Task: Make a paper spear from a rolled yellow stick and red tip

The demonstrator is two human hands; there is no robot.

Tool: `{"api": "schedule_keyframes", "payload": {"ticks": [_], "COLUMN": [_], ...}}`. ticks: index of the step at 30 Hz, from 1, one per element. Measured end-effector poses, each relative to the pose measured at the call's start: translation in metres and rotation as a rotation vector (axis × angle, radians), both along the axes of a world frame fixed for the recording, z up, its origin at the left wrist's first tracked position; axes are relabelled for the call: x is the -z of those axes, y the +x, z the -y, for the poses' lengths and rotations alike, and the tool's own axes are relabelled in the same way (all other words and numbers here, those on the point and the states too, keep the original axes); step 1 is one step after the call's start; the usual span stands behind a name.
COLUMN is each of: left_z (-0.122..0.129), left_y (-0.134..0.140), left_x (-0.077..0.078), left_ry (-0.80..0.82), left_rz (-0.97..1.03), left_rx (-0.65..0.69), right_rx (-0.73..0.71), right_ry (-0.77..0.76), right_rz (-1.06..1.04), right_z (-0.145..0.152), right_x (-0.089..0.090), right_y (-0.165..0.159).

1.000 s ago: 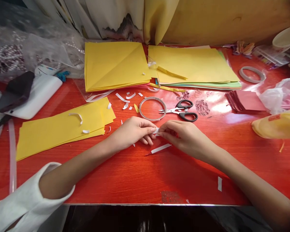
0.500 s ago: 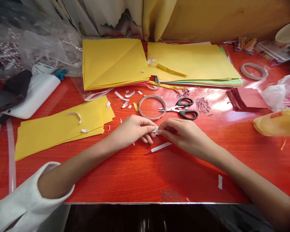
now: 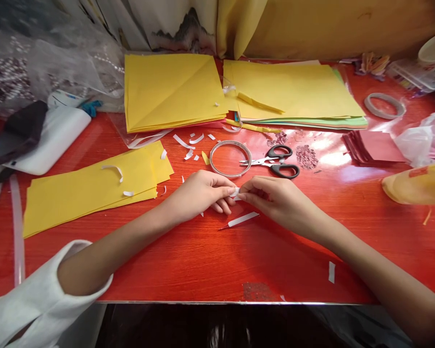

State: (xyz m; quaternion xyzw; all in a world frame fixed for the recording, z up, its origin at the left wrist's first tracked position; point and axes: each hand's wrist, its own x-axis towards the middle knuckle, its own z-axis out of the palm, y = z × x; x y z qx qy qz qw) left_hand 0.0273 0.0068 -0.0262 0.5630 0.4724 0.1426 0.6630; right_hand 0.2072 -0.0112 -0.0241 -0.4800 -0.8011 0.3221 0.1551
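Note:
Between my two hands is a small white strip [image 3: 235,193], perhaps paper or tape. My left hand [image 3: 210,191] pinches its left end between thumb and forefinger, the other fingers curled below. On the opposite end, the fingertips of my right hand [image 3: 266,193] are closed too. Much of the strip is covered by fingers. Just below lies a thin white stick-like piece [image 3: 243,219] with a fine reddish point. Beyond my hands rest a roll of narrow tape [image 3: 213,164] and scissors [image 3: 284,170] with black handles, the blade tips reaching over the roll.
Yellow paper strips [image 3: 76,193] are stacked at left. Two piles of yellow sheets [image 3: 174,92] lie at the back. White scraps [image 3: 183,141] are scattered near the roll. At right are red paper pieces [image 3: 380,146], another tape roll [image 3: 367,107] and a yellowish bottle [image 3: 420,186].
The view has shifted slightly, so everything sits a little differently in the picture. Both hands keep their pinch on the white strip, with hardly any movement.

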Motion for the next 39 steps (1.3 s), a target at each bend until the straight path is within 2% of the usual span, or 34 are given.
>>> {"api": "schedule_keyframes", "payload": {"ticks": [20,26,32,36,39], "left_z": [0.000,0.002,0.004,0.004,0.003], "left_y": [0.000,0.001,0.002,0.002,0.001], "left_x": [-0.003,-0.006,-0.004,-0.004,-0.004], "left_ry": [0.020,0.083,0.094,0.053,0.016], "left_rz": [0.008,-0.086,-0.081,-0.077,-0.025], "left_rx": [-0.008,0.032,0.028,-0.002,-0.009], "right_rx": [0.017,0.031,0.097,0.240,0.235], "right_ry": [0.081,0.086,0.040,0.048,0.099], "right_rz": [0.052,0.074,0.084,0.044,-0.037], "right_z": [0.002,0.002,0.003,-0.001,-0.006], "right_x": [0.005,0.005,0.006,0.006,0.002], "right_y": [-0.001,-0.001,0.000,0.006,0.012]}}
